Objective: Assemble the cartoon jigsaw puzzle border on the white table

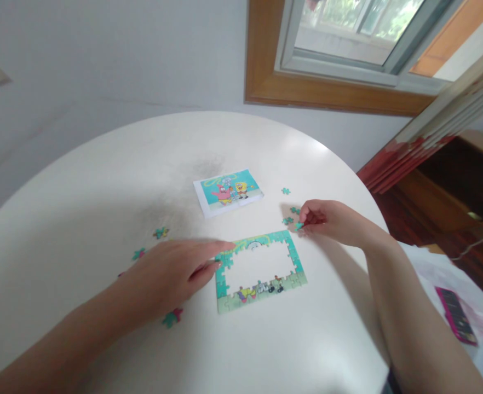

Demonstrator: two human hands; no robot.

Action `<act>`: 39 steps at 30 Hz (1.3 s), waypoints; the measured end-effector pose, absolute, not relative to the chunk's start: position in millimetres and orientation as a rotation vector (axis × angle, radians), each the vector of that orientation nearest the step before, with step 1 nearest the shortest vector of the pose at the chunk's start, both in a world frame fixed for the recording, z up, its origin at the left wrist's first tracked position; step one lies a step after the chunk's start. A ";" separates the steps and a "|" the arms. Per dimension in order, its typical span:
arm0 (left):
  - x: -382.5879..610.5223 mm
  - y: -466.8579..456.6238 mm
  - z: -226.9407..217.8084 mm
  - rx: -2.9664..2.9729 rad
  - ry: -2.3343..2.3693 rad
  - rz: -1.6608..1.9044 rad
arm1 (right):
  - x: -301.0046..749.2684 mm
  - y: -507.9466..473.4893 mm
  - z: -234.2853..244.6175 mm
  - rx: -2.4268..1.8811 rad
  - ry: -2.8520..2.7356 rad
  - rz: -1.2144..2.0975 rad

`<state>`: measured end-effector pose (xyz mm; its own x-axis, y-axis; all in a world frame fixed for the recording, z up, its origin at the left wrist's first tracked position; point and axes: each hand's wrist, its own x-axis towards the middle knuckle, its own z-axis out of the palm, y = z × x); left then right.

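Observation:
A jigsaw puzzle (222, 287) lies on the white round table with its border joined and a bare gap in its middle. Over its upper left corner reaches my left hand (179, 268), index finger stretched out and thumb apart at the left edge, with no piece visible in it. Beyond the puzzle's upper right corner, my right hand (321, 219) pinches a teal puzzle piece (298, 225) between thumb and fingers, low over the table. Two loose pieces, one dark teal (294, 210) and one green (287, 220), lie beside those fingertips.
Behind the puzzle lies a white-edged picture box (229, 191) with the cartoon scene. Loose pieces (138, 253) are scattered left, near my left forearm, and one piece (286, 191) sits farther back. The white table (81, 180) meets the wall; a pink-edged phone (456, 316) lies right.

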<state>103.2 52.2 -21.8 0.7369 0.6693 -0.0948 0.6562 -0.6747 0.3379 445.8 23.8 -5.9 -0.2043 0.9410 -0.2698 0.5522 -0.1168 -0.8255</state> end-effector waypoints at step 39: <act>104.7 51.8 -19.8 2.588 1.010 0.036 | 385.6 10.3 -11.0 -1.508 -1.869 1.236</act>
